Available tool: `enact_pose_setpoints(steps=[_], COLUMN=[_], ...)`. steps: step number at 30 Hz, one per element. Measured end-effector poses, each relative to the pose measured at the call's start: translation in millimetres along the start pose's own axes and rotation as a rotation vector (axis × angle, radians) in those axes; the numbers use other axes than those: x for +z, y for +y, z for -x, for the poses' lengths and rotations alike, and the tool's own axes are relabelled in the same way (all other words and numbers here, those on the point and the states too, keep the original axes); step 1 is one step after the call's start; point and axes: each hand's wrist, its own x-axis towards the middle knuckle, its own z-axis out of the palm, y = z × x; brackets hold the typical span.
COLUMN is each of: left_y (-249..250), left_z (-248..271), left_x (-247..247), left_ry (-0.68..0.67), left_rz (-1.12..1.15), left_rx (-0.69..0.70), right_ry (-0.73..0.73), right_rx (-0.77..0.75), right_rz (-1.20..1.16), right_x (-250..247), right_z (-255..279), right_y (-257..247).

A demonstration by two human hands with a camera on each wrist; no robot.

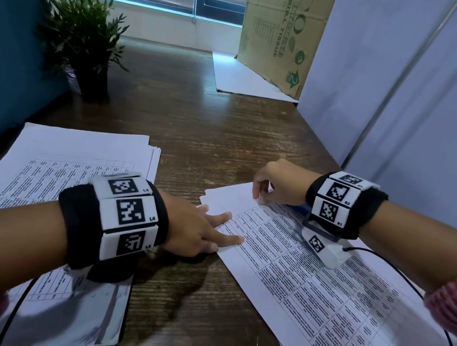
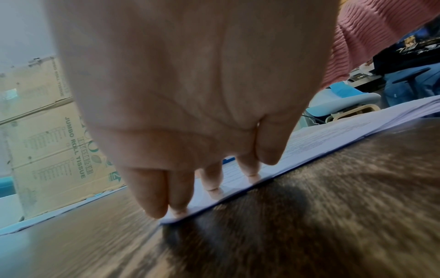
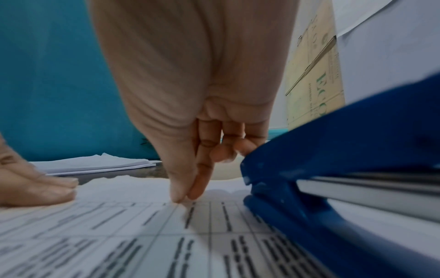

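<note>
Your left hand (image 1: 197, 227) presses straight fingers flat on the printed sheets (image 1: 309, 275), anchoring them to the worktop (image 1: 213, 128). Your right hand (image 1: 276, 183) pinches their far edge, probably squaring it, beside the stapler (image 3: 357, 141).

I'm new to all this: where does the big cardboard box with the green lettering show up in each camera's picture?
Head: the cardboard box stands upright, top centre-right, at the back.
Left wrist: along the left edge, lettering readable.
Right wrist: a narrow strip upper right, above the blue stapler.
Shared landmark: the printed sheet, visible in all three.
</note>
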Motion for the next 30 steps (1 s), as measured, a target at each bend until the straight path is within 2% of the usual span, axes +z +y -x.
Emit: enact_pose_setpoints(steps=[5,12,17,23,30], left_y=[-0.6,0.5,0.6,-0.5,-1.3], left_z=[-0.6,0.3,-0.1,-1.0,-2.0], left_x=[1.4,1.1,2.7,3.6,3.3], left_ry=[0.000,0.001,0.010,0.013,0.005], left_rz=[0.000,0.006,0.001,0.017,0.019], left_rx=[-0.001,-0.001,-0.003,-0.002,0.007], right_ry=[0.011,-0.044,-0.019,-0.071,0.128], right_rx=[0.030,0.085,0.034,0.128,0.109], right_rz=[0.034,0.274,0.346,0.246,0.038], right_x=[3.7,14.9,18.7,12.0,-13.5], right_z=[2.9,2.4,7.1,2.2,25.4], right_y=[-3.8,-16.5,-21.2,-16.1,2.8])
